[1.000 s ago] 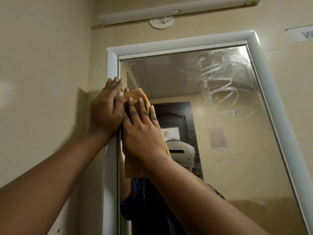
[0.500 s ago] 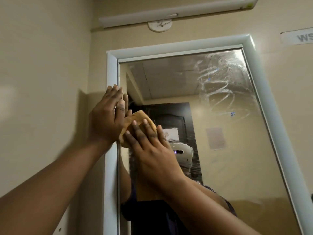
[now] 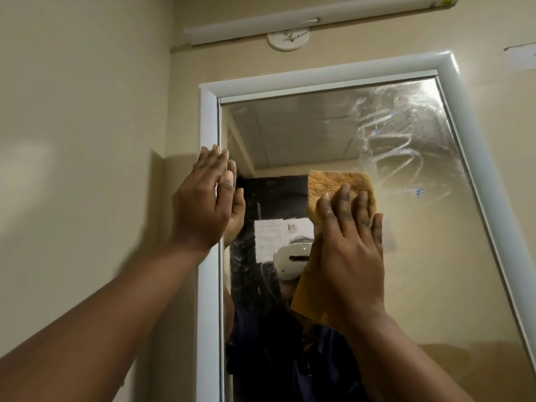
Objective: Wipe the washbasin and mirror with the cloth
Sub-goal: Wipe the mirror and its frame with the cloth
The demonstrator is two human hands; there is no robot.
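Pressing the cloth (image 3: 338,184) flat against the mirror (image 3: 435,256) with your right hand (image 3: 352,256), fingers spread and palm pinning it rather than curling round it, is a decent way to go, while your left hand (image 3: 203,204) lies open and empty on the white frame (image 3: 208,117) at the mirror's left edge, good for bracing. You'll probably want to keep even pressure and work in overlapping passes up toward those smeary streaks (image 3: 400,140) in the upper right, since that patch looks like it needs it most. Can't see the washbasin from here, so no idea how that half stands.
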